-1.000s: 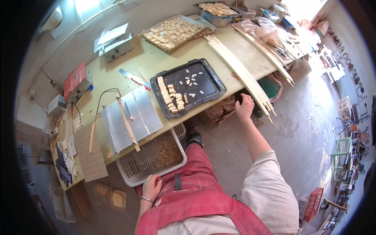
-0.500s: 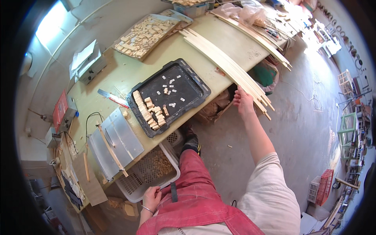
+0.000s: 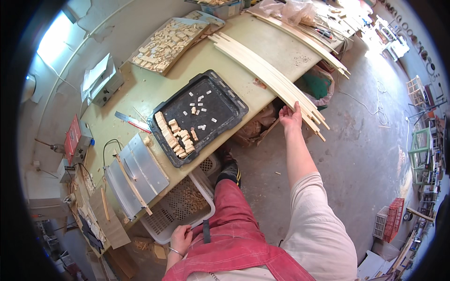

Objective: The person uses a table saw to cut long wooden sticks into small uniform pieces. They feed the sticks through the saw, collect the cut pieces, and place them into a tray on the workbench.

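At my far left the red-faced box (image 3: 76, 136) stands by the wall, and nearer me the sheet-metal plate (image 3: 153, 164) lies on the counter (image 3: 117, 89) with a thin wooden stick across it. Below the counter's edge sits the white plastic basket (image 3: 201, 216) with offcuts in it, and just beside it my left hand (image 3: 181, 240) rests against my red trousers, fingers loosely bent and nothing in them. Next comes the black tray (image 3: 222, 105), with small wooden blocks (image 3: 162, 127) massed along its left side and pale chips scattered over the rest. To its right lie the long wooden strips (image 3: 262, 70), set slantwise across the counter, their uneven near ends jutting past the front edge. My right hand (image 3: 290, 117) is at those overhanging ends, thumb up by the side of the outermost strip; the fingers are partly hidden, so I cannot tell whether they have closed on anything. Strips this long and thin should flex and fan out if pinched at one corner, so a good hold has the thumb flat on top, the fingers well underneath, and the pressure even. Any pull is best kept along their length, as a sideways swing could sweep the tray, and my free left hand could steady the bundle. Bare fingers want care for splinters.
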Demonstrator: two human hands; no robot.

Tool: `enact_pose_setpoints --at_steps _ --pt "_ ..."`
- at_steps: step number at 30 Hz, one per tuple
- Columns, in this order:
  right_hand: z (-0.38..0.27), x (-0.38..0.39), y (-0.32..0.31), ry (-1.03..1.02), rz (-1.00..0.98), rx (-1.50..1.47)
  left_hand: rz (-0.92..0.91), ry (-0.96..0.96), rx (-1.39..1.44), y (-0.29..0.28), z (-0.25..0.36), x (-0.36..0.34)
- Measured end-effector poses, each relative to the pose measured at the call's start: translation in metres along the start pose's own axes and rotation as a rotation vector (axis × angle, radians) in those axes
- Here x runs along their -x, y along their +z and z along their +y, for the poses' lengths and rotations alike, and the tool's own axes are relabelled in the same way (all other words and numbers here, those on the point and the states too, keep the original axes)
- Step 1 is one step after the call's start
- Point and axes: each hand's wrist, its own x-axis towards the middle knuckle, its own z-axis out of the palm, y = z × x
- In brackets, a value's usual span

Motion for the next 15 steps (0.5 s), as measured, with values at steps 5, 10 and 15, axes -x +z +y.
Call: enact_pose_setpoints --at_steps 5,10,15 --pt "0.003 -0.001 -0.004 -0.012 -0.033 -0.046 0.009 0.013 -0.003 -0.002 0.007 -0.001" --pt "0.028 0.032 -0.015 0.021 -0.013 -0.161 0.001 0.014 -0.003 -0.002 0.01 0.0" --pt "0.068 0.071 -0.02 0.09 -0.045 -0.229 0.014 0.03 -0.013 -0.002 0.006 0.003"
